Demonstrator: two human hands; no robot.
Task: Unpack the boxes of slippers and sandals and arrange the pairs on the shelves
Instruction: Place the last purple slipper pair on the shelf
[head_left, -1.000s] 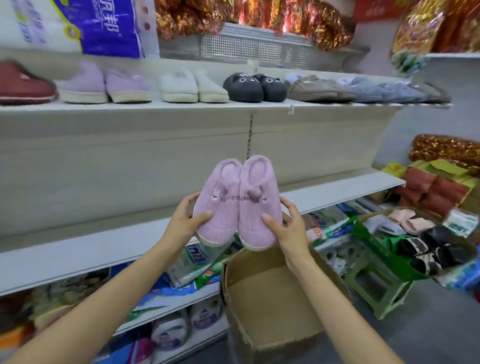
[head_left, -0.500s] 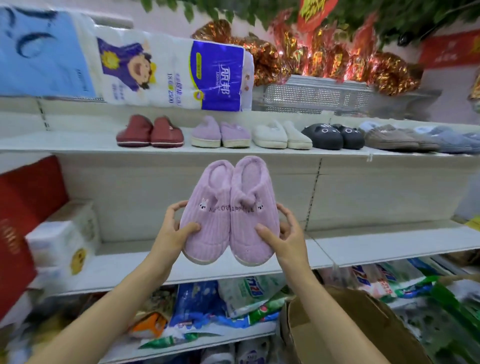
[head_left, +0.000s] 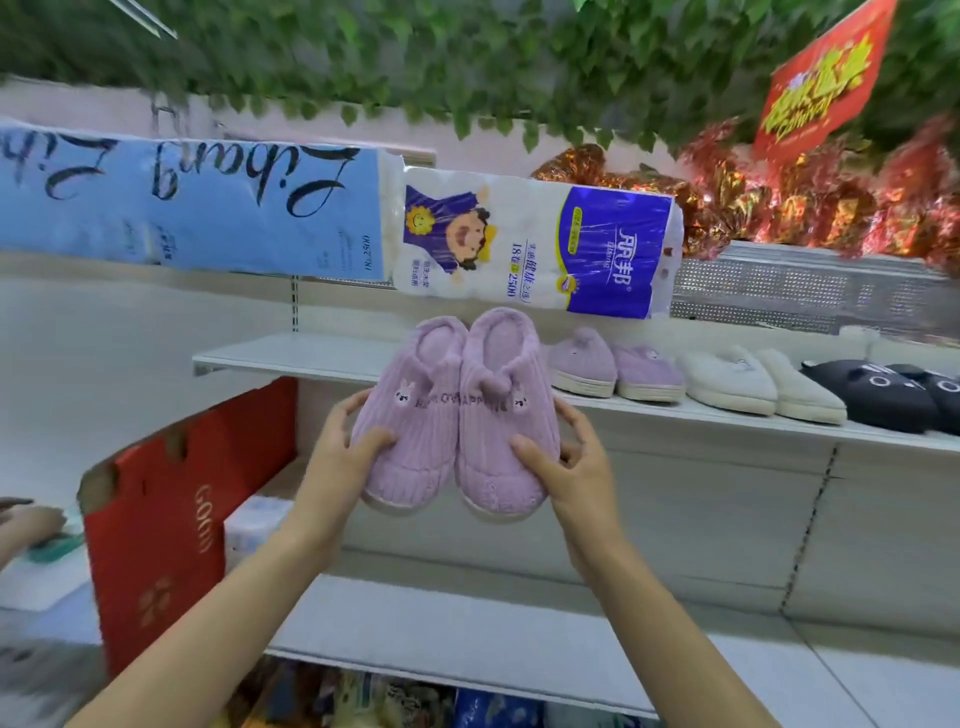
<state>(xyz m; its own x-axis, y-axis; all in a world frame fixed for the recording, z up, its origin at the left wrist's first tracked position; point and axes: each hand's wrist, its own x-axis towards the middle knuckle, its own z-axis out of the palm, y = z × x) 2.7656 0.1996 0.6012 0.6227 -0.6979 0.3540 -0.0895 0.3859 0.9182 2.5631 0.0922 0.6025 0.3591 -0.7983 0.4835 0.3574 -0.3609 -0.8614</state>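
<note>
In the head view, the left hand (head_left: 347, 451) and right hand (head_left: 570, 464) are each grasping one outer side of the lilac pair (head_left: 457, 415), holding the two slippers side by side, toes down, thumbs lying on the uppers, in front of the upper shelf (head_left: 291, 358). At 3 o'clock of that pair, a second lilac pair (head_left: 615, 370), a white pair (head_left: 758, 387) and a black pair (head_left: 893, 395) are sitting in a row on the shelf, while a red box (head_left: 171, 525) is standing at 8 o'clock.
</note>
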